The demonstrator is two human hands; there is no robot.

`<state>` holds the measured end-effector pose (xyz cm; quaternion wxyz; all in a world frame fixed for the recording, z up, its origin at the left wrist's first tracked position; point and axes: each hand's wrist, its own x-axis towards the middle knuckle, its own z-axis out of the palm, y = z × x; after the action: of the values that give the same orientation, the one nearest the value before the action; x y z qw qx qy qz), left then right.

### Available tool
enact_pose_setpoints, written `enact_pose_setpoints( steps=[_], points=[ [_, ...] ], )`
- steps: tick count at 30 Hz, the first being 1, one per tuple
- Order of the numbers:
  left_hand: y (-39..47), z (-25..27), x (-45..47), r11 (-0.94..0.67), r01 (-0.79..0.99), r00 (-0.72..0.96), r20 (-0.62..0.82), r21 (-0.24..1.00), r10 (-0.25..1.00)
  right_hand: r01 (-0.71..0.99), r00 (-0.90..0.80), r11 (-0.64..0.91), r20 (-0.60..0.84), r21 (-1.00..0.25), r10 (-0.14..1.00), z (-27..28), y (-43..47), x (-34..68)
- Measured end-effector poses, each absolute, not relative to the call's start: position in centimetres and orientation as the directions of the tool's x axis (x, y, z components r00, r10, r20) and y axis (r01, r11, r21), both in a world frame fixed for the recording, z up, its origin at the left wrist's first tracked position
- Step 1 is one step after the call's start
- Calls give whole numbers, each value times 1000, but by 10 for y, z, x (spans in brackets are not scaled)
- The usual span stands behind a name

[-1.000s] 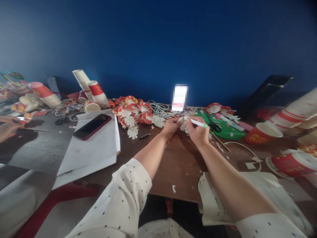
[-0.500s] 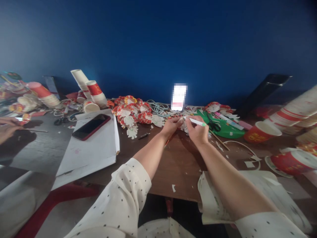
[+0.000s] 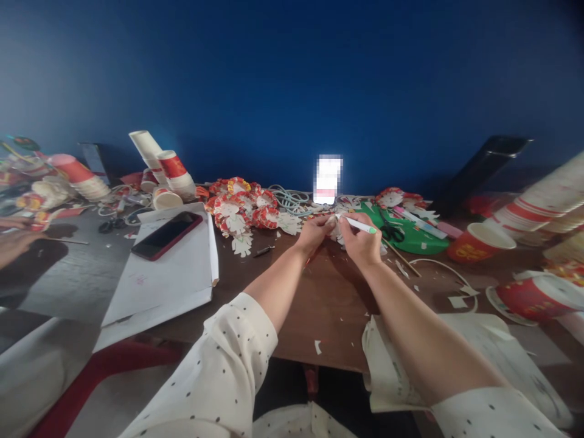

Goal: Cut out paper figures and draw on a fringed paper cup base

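Head camera: over the brown bench [image 3: 322,304], before a glowing screen [image 3: 326,179], your right hand [image 3: 364,241] grips a green-ended white marker [image 3: 364,225]; your left hand [image 3: 314,235] curls close beside it, its hold too obscured to tell.

The person had two hands, one left hand [image 3: 314,234] and one right hand [image 3: 365,242]; at least one co-worker's hand [image 3: 18,240] showed. There were one white pen [image 3: 360,224], one green sheet [image 3: 417,242], one white box [image 3: 159,286], two pairs of scissors [image 3: 393,233], at least two phones [image 3: 166,236] and at least three cup stacks [image 3: 177,175]. Overlap left the paper cutouts [image 3: 241,243] and scraps [image 3: 456,302] uncountable.
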<state>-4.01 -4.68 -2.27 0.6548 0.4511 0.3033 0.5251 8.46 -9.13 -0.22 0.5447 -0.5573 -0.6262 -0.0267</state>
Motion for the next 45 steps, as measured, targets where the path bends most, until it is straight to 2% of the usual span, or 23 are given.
enact_pose_setpoints(
  steps=[5, 8, 11, 17, 24, 34, 39, 45],
  points=[
    [-45, -21, -41, 90, -489, 207, 15, 868, 978, 474, 355, 460, 641, -751, 681, -1, -88, 86],
    [-45, -20, -43, 101, -518, 174, -11, 850, 985, 338, 446, 423, 539, -841, 715, -4, -83, 89],
    [-45, -20, -43, 94, -524, 172, -3, 846, 985, 330, 458, 331, 456, -884, 763, -9, -78, 92],
    [-46, -22, -40, 78, -559, 227, 62, 825, 972, 268, 393, 255, 348, -929, 851, -9, -79, 89],
    [-49, -17, -39, 149, -547, 259, -3, 823, 966, 169, 416, 187, 242, -968, 877, 2, -83, 86],
    [-54, -12, -38, 156, -520, 256, -20, 840, 966, 270, 349, 302, 385, -914, 854, -8, -80, 88],
    [-56, -9, -41, 154, -496, 329, 21, 855, 944, 150, 404, 259, 299, -954, 865, -6, -78, 89],
    [-50, -13, -42, 199, -479, 204, -112, 855, 973, 10, 414, 212, 197, -977, 889, -4, -78, 88]
  ],
)
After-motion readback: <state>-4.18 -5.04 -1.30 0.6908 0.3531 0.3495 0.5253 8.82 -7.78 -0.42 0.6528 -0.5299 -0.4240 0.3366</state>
